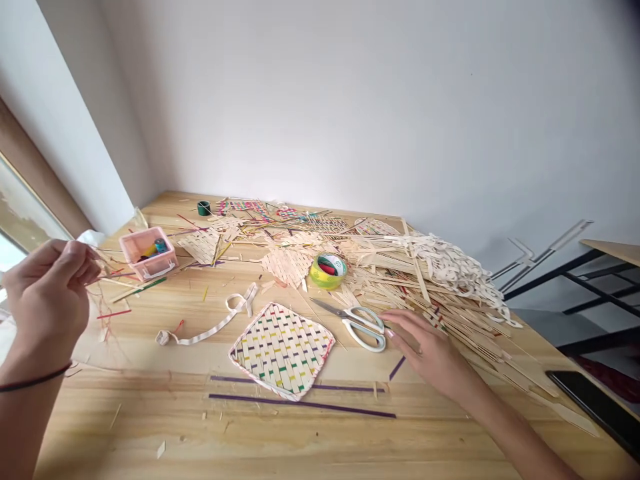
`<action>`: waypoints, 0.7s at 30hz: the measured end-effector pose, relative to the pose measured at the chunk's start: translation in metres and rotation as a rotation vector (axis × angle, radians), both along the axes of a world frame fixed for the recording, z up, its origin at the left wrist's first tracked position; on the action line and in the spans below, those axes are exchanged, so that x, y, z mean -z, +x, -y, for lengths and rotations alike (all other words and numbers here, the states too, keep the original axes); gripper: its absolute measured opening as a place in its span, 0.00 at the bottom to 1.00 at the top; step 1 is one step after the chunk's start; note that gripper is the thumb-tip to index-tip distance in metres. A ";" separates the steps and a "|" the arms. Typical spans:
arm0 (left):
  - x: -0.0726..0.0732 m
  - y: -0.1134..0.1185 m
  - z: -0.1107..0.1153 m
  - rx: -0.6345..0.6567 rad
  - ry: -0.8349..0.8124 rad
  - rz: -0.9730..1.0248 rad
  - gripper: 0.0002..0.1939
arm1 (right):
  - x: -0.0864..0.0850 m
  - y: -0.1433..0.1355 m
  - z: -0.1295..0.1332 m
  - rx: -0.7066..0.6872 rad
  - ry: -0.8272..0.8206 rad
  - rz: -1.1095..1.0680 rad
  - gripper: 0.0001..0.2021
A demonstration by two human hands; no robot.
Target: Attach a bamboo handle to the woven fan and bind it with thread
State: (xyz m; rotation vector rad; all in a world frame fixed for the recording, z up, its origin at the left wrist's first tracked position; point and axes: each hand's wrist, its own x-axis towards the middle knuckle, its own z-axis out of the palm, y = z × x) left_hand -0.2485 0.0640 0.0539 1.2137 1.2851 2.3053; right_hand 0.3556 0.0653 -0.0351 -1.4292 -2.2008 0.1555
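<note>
A pale wall (320,100) stands behind a wooden table (250,447). Taking the woven mat as the dial's centre, loose pale strips (480,347) spread from eleven to past three o'clock.

The left hand (50,287), between nine and ten, is raised with thumb and fingers pinched together at a fine reddish thread (107,303) (its exact path is hard to follow). The right hand (423,347), at three, is loosely open, fingertips at the handles of the scissors; whether they touch, I cannot tell.

A tangled white cord pile (453,270) lies at two o'clock, and a black phone (595,407) just past three, by the table's edge. The woven mat (281,351) lies flat, checked in yellow, green and purple, with a pale, partly red-wrapped border.

At ten sits a pink box (149,253) holding small coloured items; between two and three, the white-handled scissors (357,325); at one, a yellow tape roll (329,271). A curled white ribbon (205,333) lies toward nine, a green spool (203,208) at eleven, and a slim purple strip (300,405) at six.
</note>
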 end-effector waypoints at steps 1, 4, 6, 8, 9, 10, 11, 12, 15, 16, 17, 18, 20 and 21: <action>0.000 -0.002 0.000 0.012 0.014 0.008 0.16 | 0.000 -0.008 -0.006 -0.024 -0.029 0.003 0.16; -0.004 -0.007 0.005 0.059 0.045 0.029 0.14 | 0.000 -0.023 -0.022 -0.063 -0.105 0.020 0.17; -0.009 -0.008 0.010 0.083 0.082 0.045 0.14 | 0.000 -0.027 -0.027 -0.064 -0.154 0.030 0.17; -0.015 -0.007 0.016 0.109 0.107 0.066 0.13 | -0.001 -0.029 -0.029 -0.061 -0.206 0.039 0.18; -0.018 -0.006 0.019 0.135 0.103 0.085 0.12 | -0.001 -0.031 -0.030 -0.060 -0.229 0.043 0.18; -0.021 -0.005 0.021 0.170 0.090 0.107 0.12 | -0.002 -0.033 -0.030 -0.057 -0.248 0.047 0.19; -0.023 -0.004 0.024 0.205 0.077 0.128 0.12 | -0.002 -0.035 -0.031 -0.053 -0.260 0.049 0.20; -0.026 -0.004 0.027 0.237 0.067 0.146 0.13 | -0.003 -0.038 -0.033 -0.050 -0.266 0.051 0.20; -0.031 -0.007 0.036 0.283 0.059 0.138 0.16 | -0.006 -0.046 -0.039 -0.045 -0.257 0.062 0.18; -0.032 -0.009 0.040 0.289 0.064 0.127 0.17 | -0.007 -0.047 -0.041 -0.042 -0.247 0.067 0.16; -0.032 -0.010 0.044 0.300 0.064 0.117 0.17 | -0.010 -0.047 -0.042 -0.034 -0.237 0.069 0.16; -0.031 -0.012 0.049 0.317 0.056 0.113 0.17 | -0.013 -0.045 -0.043 -0.019 -0.230 0.065 0.16; -0.027 -0.014 0.060 0.350 0.024 0.126 0.17 | -0.023 -0.041 -0.042 0.022 -0.213 0.035 0.18; -0.023 -0.014 0.067 0.364 -0.001 0.141 0.17 | -0.030 -0.039 -0.040 0.043 -0.207 0.010 0.19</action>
